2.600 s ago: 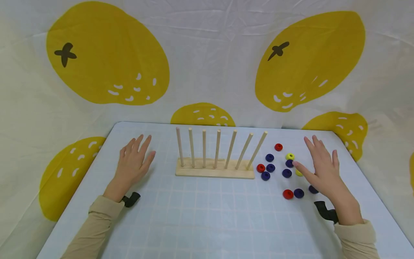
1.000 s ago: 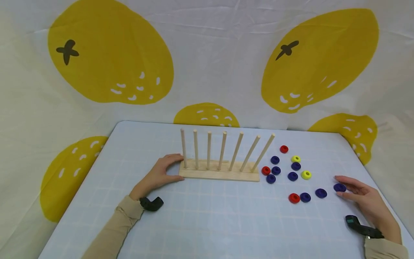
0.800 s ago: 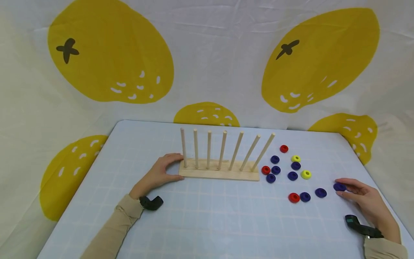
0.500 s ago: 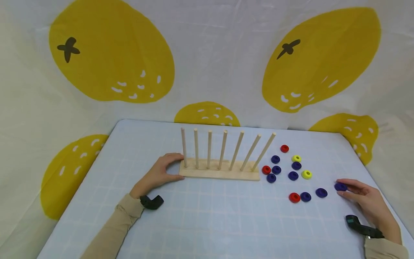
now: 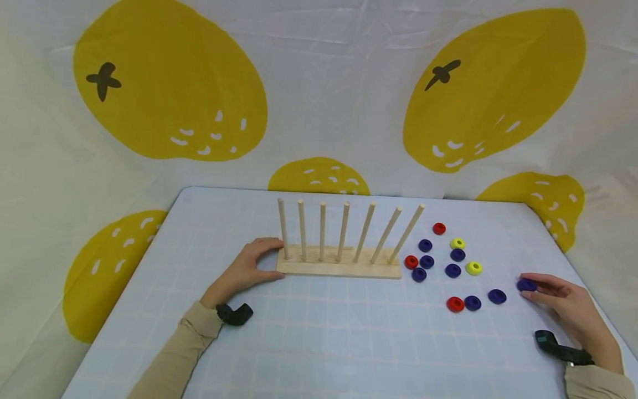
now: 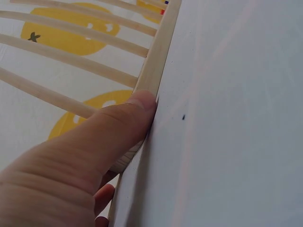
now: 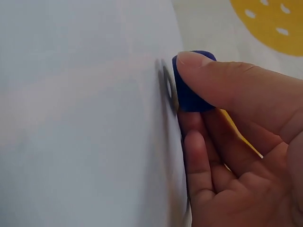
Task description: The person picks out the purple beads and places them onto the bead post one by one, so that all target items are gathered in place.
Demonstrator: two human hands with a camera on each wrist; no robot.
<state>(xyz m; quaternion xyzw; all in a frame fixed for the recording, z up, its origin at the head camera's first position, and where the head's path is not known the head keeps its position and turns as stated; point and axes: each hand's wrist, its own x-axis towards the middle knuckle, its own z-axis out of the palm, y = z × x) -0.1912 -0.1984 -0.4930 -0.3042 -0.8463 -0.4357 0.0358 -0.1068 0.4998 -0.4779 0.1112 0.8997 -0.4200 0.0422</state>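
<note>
Left hand [image 5: 244, 268] moved to crosswise rack [image 5: 339, 269], pegs [image 5: 322, 230] upward, fingers [image 5: 265, 243] clamping end; right fingers [image 5: 545, 279] pinch blue ring [image 5: 526, 285].

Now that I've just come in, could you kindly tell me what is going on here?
A person's left hand grips the left end of a wooden peg rack, while the right hand pinches a blue ring. All seven pegs are bare; other rings, blue, red and yellow, lie on the table right of the rack.

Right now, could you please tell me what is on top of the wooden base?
Seven bare pegs stand on the base; the left hand covers part of its left end.
</note>
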